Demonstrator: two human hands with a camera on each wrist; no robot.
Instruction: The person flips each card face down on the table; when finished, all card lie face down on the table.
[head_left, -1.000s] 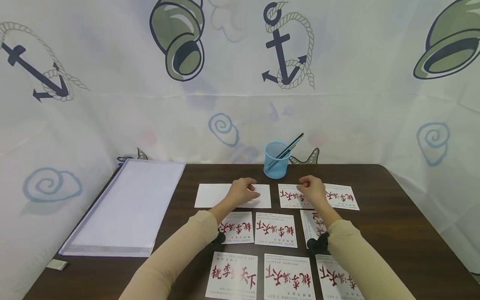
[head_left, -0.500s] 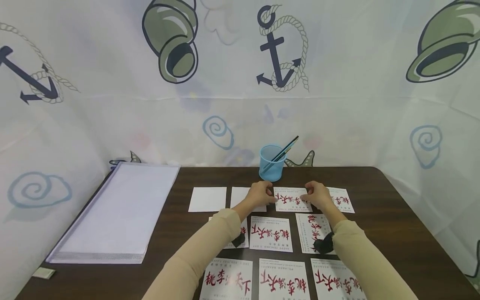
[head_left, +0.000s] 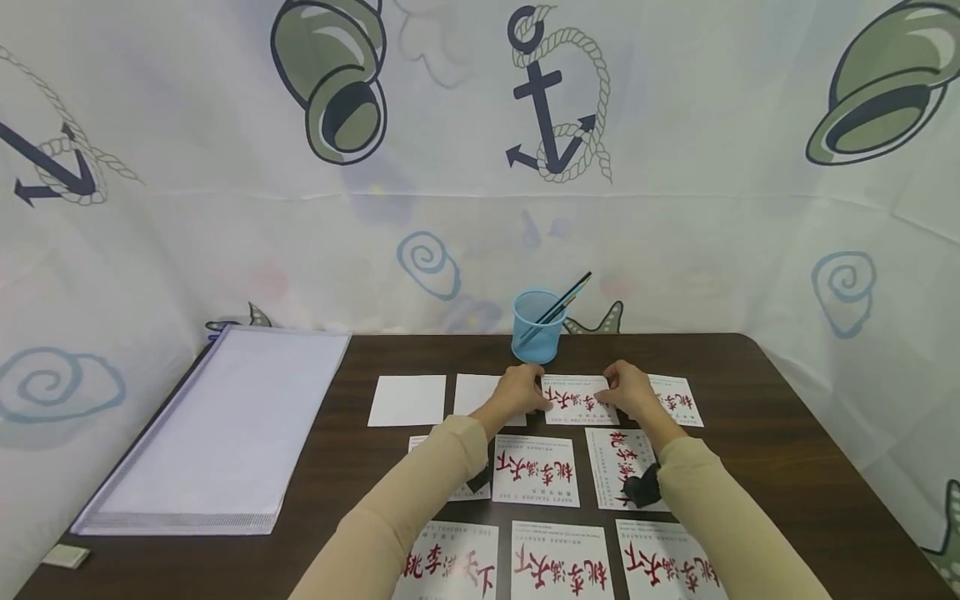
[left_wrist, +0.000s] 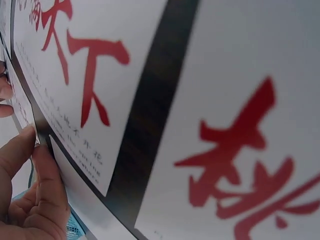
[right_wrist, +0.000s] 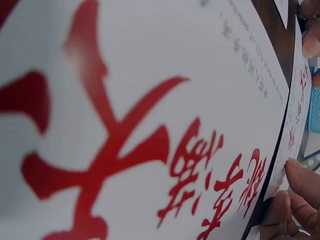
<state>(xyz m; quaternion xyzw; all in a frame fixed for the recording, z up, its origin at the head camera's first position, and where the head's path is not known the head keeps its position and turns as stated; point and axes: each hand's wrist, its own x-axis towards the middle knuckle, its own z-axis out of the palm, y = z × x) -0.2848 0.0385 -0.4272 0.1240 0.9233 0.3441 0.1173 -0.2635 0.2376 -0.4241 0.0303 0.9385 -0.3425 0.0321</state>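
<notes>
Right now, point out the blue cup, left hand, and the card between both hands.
Blue cup (head_left: 542,343): head view, front wall.
Left hand (head_left: 519,391): head view, back of the hand.
Card (head_left: 573,398): head view, printed face.

A front-row card (head_left: 558,554) runs off the head view at 6 o'clock, its finest lines too small to read, as the right sleeve (head_left: 727,508) covers part of its neighbor (head_left: 656,546) at 5 o'clock and a printed anchor (head_left: 45,160) is cropped near 10.
</notes>
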